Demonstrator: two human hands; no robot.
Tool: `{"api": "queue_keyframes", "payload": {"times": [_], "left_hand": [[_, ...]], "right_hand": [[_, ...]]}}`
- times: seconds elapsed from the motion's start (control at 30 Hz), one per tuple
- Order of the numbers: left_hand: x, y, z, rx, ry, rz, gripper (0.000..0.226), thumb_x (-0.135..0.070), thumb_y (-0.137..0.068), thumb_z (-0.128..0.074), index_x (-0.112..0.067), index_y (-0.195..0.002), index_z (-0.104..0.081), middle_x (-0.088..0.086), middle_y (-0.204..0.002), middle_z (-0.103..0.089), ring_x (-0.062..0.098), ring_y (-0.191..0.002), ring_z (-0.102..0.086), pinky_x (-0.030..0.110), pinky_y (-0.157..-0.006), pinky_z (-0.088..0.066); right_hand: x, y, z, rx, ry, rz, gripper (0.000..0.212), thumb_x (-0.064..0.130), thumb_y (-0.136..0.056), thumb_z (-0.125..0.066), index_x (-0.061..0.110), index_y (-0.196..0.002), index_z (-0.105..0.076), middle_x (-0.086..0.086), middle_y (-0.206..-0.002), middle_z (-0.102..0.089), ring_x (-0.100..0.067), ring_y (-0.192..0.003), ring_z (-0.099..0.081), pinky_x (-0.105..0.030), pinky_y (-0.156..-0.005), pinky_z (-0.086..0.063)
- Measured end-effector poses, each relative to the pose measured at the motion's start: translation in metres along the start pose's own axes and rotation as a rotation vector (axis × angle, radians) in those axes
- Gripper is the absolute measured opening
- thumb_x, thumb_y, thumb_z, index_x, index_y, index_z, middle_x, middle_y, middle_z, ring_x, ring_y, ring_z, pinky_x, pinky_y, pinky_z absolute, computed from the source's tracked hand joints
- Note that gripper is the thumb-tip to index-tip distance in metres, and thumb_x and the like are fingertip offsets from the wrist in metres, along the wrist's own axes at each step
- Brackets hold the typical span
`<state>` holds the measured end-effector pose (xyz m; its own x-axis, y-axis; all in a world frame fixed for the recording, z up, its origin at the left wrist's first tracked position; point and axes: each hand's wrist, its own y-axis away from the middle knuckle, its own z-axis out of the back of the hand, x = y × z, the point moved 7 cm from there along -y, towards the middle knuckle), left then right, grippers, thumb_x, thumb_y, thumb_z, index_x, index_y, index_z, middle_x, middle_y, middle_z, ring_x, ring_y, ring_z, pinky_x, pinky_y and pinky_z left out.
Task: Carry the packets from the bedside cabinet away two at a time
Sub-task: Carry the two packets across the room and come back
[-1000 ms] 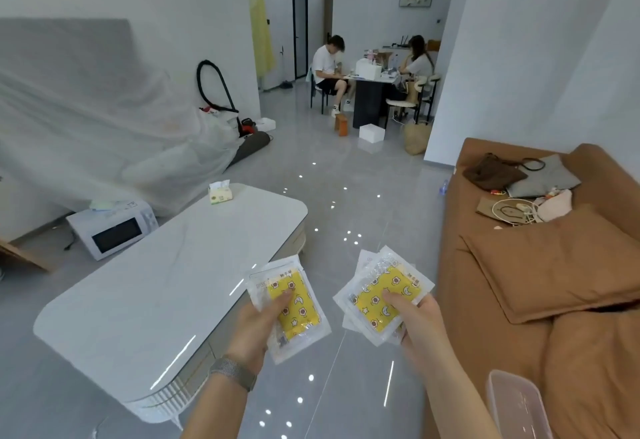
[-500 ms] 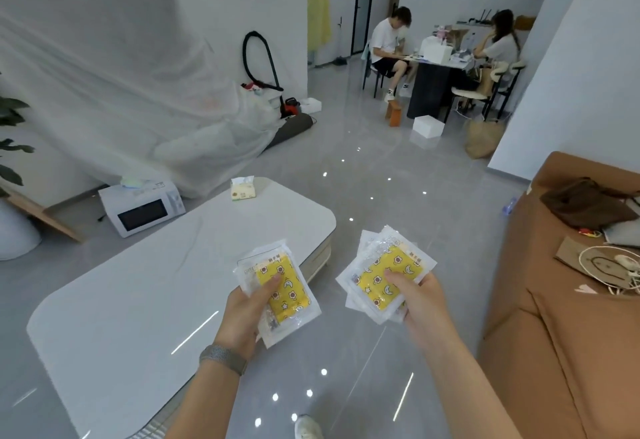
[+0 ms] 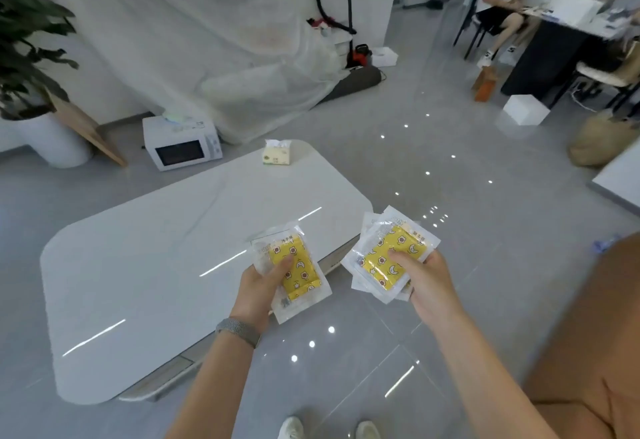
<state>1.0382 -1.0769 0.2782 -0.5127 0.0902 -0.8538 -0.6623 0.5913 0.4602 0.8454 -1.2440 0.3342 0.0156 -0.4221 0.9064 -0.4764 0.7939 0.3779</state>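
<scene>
Both forearms reach up from the bottom of frame; my left hand (image 3: 258, 286) pinches one packet stack (image 3: 294, 270) mid-frame over the bench (image 3: 138, 265) edge, right hand (image 3: 427, 281) fingers curl around another stack (image 3: 389, 258) just right.

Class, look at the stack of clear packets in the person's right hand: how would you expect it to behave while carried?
The stack of packets is probably light: the right hand holds it with the thumb on top. Its glossy clear wrappers look slippery, and the layers are already fanned out of line, so they may slide apart. The wide sealed edges jut out unsupported without drooping, suggesting some stiffness.
</scene>
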Motion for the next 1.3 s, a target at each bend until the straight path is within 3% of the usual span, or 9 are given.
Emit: {"api": "queue_keyframes", "payload": {"times": [0.23, 0.5, 0.6, 0.7, 0.77, 0.87, 1.0, 1.17, 1.3], "left_hand": [[0.071, -0.036, 0.029, -0.272, 0.058, 0.018, 0.017, -0.016, -0.089, -0.068, -0.010, -0.104, -0.070, 0.007, -0.099, -0.076, 0.026, -0.093, -0.073, 0.041, -0.083, -0.057], [0.188, -0.051, 0.113, -0.546, 0.147, 0.098, 0.019, -0.016, -0.090, -0.067, -0.009, -0.107, -0.068, 0.008, -0.101, -0.075, 0.024, -0.091, -0.073, 0.037, -0.080, -0.058], [0.229, -0.087, 0.142, -0.569, 0.127, 0.083, 0.020, -0.016, -0.089, -0.067, -0.008, -0.107, -0.068, 0.007, -0.099, -0.076, 0.024, -0.091, -0.073, 0.033, -0.073, -0.060], [0.275, -0.127, 0.169, -0.582, 0.080, 0.050, 0.016, -0.016, -0.089, -0.067, -0.010, -0.103, -0.069, 0.005, -0.097, -0.076, 0.022, -0.088, -0.074, 0.033, -0.074, -0.060], [0.303, -0.153, 0.186, -0.582, 0.020, 0.022, 0.013, -0.017, -0.089, -0.067, -0.012, -0.100, -0.070, 0.003, -0.094, -0.077, 0.019, -0.084, -0.074, 0.030, -0.069, -0.060], [0.337, -0.191, 0.205, -0.559, -0.056, -0.038, 0.016, -0.016, -0.089, -0.067, -0.010, -0.103, -0.069, 0.001, -0.092, -0.077, 0.016, -0.083, -0.074, 0.025, -0.065, -0.059], [0.354, -0.235, 0.222, -0.523, -0.212, -0.179, 0.012, -0.015, -0.089, -0.068, -0.013, -0.101, -0.071, -0.005, -0.089, -0.076, 0.011, -0.081, -0.074, 0.026, -0.070, -0.060], [0.373, -0.256, 0.233, -0.529, -0.195, -0.318, 0.009, -0.014, -0.090, -0.066, -0.017, -0.098, -0.072, -0.001, -0.095, -0.077, 0.016, -0.089, -0.073, 0.030, -0.077, -0.059], [0.389, -0.242, 0.241, -0.607, -0.166, -0.292, 0.008, -0.014, -0.090, -0.066, -0.015, -0.097, -0.071, -0.003, -0.089, -0.077, 0.012, -0.082, -0.074, 0.022, -0.064, -0.059]], "right_hand": [[-0.072, -0.097, -0.013, 0.199, 0.123, -0.141, 0.026, -0.004, -0.088, -0.061, 0.019, -0.099, -0.067, -0.005, -0.095, -0.072, -0.024, -0.087, -0.070, -0.041, -0.069, -0.058], [-0.211, -0.155, -0.013, 0.293, 0.177, -0.311, 0.024, -0.004, -0.089, -0.060, 0.018, -0.098, -0.066, -0.004, -0.091, -0.072, -0.026, -0.085, -0.069, -0.039, -0.067, -0.057], [-0.271, -0.194, -0.026, 0.322, 0.179, -0.272, 0.041, -0.006, -0.088, -0.060, 0.022, -0.118, -0.056, -0.001, -0.100, -0.069, -0.022, -0.089, -0.069, -0.040, -0.065, -0.057], [-0.339, -0.236, -0.040, 0.330, 0.151, -0.233, 0.058, -0.009, -0.087, -0.059, 0.033, -0.120, -0.040, 0.010, -0.095, -0.066, -0.012, -0.080, -0.067, -0.036, -0.067, -0.056], [-0.386, -0.259, -0.049, 0.341, 0.140, -0.239, 0.059, -0.009, -0.086, -0.060, 0.032, -0.122, -0.036, 0.008, -0.095, -0.064, -0.013, -0.080, -0.066, -0.036, -0.068, -0.056], [-0.450, -0.291, -0.066, 0.415, 0.167, -0.240, 0.049, -0.009, -0.085, -0.061, 0.023, -0.118, -0.045, 0.001, -0.096, -0.066, -0.020, -0.085, -0.067, -0.039, -0.069, -0.057], [-0.522, -0.323, -0.086, 0.526, 0.185, -0.266, 0.023, -0.005, -0.087, -0.059, 0.017, -0.091, -0.064, -0.005, -0.087, -0.070, -0.024, -0.079, -0.068, -0.034, -0.068, -0.056], [-0.584, -0.345, -0.102, 0.632, 0.117, -0.294, 0.020, -0.003, -0.089, -0.058, 0.014, -0.098, -0.064, -0.006, -0.090, -0.072, -0.021, -0.080, -0.069, -0.034, -0.064, -0.058], [-0.601, -0.349, -0.100, 0.668, 0.208, -0.252, 0.020, -0.007, -0.088, -0.056, 0.011, -0.094, -0.065, -0.008, -0.084, -0.071, -0.022, -0.074, -0.069, -0.034, -0.064, -0.058]]}}
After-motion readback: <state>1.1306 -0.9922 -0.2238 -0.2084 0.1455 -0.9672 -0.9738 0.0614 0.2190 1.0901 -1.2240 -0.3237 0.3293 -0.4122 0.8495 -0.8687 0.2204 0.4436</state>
